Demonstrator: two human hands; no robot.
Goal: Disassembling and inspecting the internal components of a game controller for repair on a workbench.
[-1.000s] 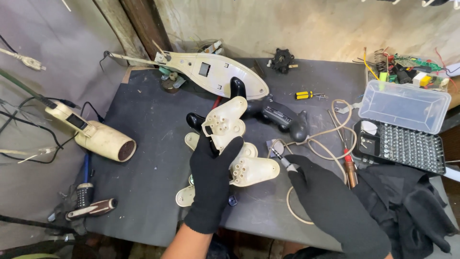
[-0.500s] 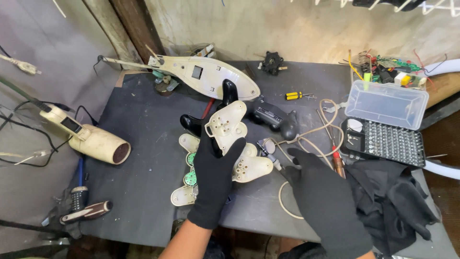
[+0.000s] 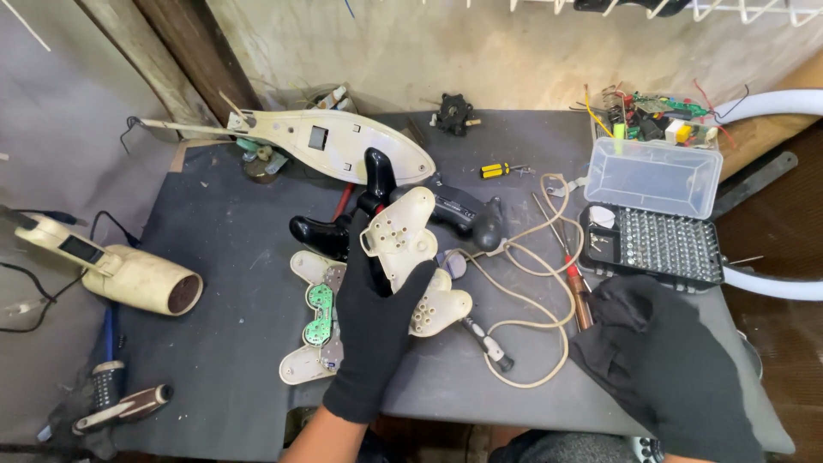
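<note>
Left hand point(image 3: 377, 330), black glove, closed around cream gamepad shell half point(image 3: 399, 237), held upright above grey work mat point(image 3: 231, 231), screw-post side toward camera. Right hand point(image 3: 664, 364), also black-gloved, loosely open, palm down, holding nothing, resting at mat's right edge just below screwdriver bit case point(image 3: 656, 244).

Step, judged: controller teardown or reassembly, shell half lifted for inspection. Next move probably calls for a free right hand to fetch a driver or a mating part, with steady alignment of posts; thin cable close by, snag risk.

Places relative to held shell:
- just below it, second cream shell half point(image 3: 441, 309), flat on mat
- lower left, opened cream controller with green circuit board point(image 3: 320, 313)
- behind and right, black gamepad point(image 3: 459, 214), touching or nearly so
- left, black handle piece point(image 3: 317, 233); whether part of the same pad, cannot tell
- lower right, small grey-handled tool point(image 3: 489, 343) and looped cream cable point(image 3: 531, 283)
- right, red-handled screwdriver point(image 3: 576, 279)
- upper right, yellow-black mini screwdriver point(image 3: 501, 170) and clear plastic lid point(image 3: 653, 176)
- behind, long cream oval housing point(image 3: 334, 141)
- far left, cream hair dryer point(image 3: 129, 274), off mat
- far lower left, black-and-cream handle point(image 3: 120, 407)

Counts: gloved hands 2; cream shell pieces 3 at least (1 held, 2 lying); green boards 1; black gamepads 1 sure; screwdrivers 2 clear plus 1 small tool; bit cases 1; hair dryers 1.
</note>
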